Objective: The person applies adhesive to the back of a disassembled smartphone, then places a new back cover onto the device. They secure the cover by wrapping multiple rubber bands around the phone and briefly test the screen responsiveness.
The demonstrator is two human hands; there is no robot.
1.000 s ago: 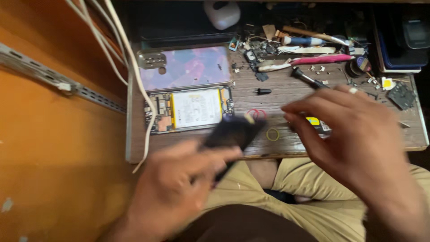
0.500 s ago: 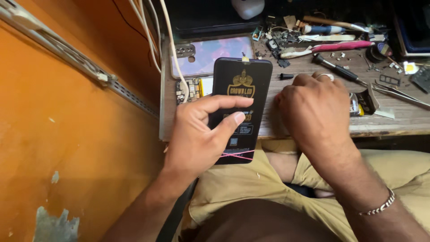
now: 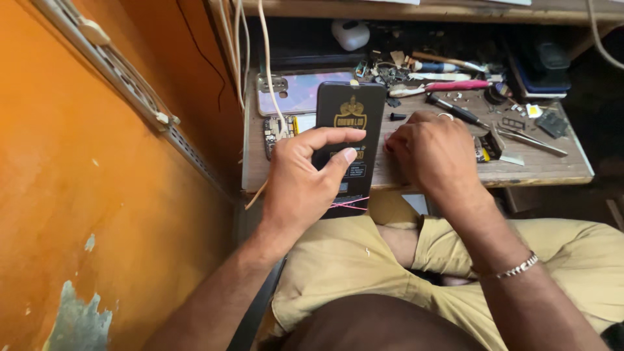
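Note:
My left hand (image 3: 304, 177) grips a flat black packet (image 3: 350, 130) with a gold emblem and a pink band near its lower end, holding it upright over the front edge of the small wooden workbench (image 3: 539, 170). My right hand (image 3: 426, 155), wearing a ring, rests with curled fingers on the bench beside the packet's right edge. I cannot tell whether it holds anything. Behind the packet lie an opened phone (image 3: 281, 128) with bare circuit parts and a shiny pinkish back cover (image 3: 292, 94).
Tweezers (image 3: 528, 139), a black screwdriver (image 3: 452, 110), a pink-handled tool (image 3: 455, 85) and several small parts litter the bench. White cables (image 3: 265, 58) hang down at its left. An orange wall (image 3: 84, 195) stands close on the left. A white earbud case (image 3: 350, 34) sits at the back.
The left hand brought the black packet up from a blurred, low position to upright in front of me. The right hand closed in and settled beside its right edge. The view drew closer.

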